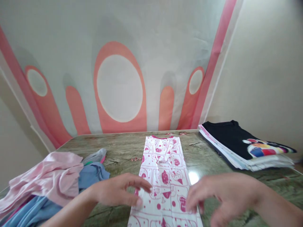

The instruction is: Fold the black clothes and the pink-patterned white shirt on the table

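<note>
A white garment with a dark pink cartoon print [163, 170] lies lengthwise as a long narrow strip, its pink-edged neckline at the far end. Over its left edge is my left hand [120, 189], thumb and fingers apart, with no cloth between them. My right hand [222, 194] is at the right edge, slightly blurred, fingers curved and thumb apart. Its fingertips overlap the cloth in view; whether they touch it I cannot tell. The garment's near end runs out of the picture.
On the left is a loose heap of clothes, with a pink garment [52, 176] and a blue one [93, 175]. A stack of folded clothes topped by a black T-shirt [224, 135] sits at the right. The wood-patterned table [118, 142] meets a decorated wall [153, 63].
</note>
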Available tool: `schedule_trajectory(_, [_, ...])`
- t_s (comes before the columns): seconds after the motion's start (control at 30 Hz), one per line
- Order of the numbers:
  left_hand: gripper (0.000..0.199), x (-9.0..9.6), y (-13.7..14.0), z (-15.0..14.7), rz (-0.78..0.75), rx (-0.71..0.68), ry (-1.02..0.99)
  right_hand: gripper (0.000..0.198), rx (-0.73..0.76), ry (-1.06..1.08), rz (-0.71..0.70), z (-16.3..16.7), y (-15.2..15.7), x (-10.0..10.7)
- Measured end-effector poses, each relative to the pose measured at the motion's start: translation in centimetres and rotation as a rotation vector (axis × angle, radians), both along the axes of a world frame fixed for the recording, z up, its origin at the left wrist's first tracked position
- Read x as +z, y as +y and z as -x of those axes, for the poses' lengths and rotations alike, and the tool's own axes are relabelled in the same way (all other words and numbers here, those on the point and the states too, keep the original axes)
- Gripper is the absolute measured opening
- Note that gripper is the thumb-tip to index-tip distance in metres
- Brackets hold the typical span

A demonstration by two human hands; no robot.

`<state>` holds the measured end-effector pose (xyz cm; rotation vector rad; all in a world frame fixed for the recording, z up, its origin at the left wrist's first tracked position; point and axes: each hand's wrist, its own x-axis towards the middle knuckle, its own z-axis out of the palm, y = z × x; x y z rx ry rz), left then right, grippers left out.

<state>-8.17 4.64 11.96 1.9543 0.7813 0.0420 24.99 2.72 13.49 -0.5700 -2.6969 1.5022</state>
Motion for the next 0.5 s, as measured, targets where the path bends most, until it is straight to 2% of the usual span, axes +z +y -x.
schedule_trajectory(0.07, [0.051,-2.0,1.5,-0.9,-0.253,0.128,0.063,0.044,-0.234,-0.005,-0.163,-0.6,3.2,-1.9])
schedule_trajectory(0.17, [0.059,-5.5,3.7,-3.1,-0.535,0.154,0.179,0.045,-0.634,-0.021,-0.416,-1.1,8.6,-6.4])
schedule_trajectory(0.2, [0.061,-6.5,4.3,-3.9,-0.596,0.153,0.23,0.048,-0.701,-0.057,-0.497,-1.0,10.3,-8.1])
schedule_trajectory(0.27, [0.066,-8.2,5.4,-5.3,-0.686,0.185,0.316,0.055,-0.805,-0.174,-0.641,-0.7,13.2,-11.4])
schedule_trajectory(0.37, [0.069,-9.6,6.5,-6.6,-0.772,0.207,0.374,0.062,-0.881,-0.385,-0.69,-0.3,16.0,-14.9])
schedule_trajectory(0.5, [0.072,-9.9,8.3,-7.4,-0.779,0.247,0.4,0.061,-0.845,-0.45,-0.709,-0.4,18.4,-15.9])
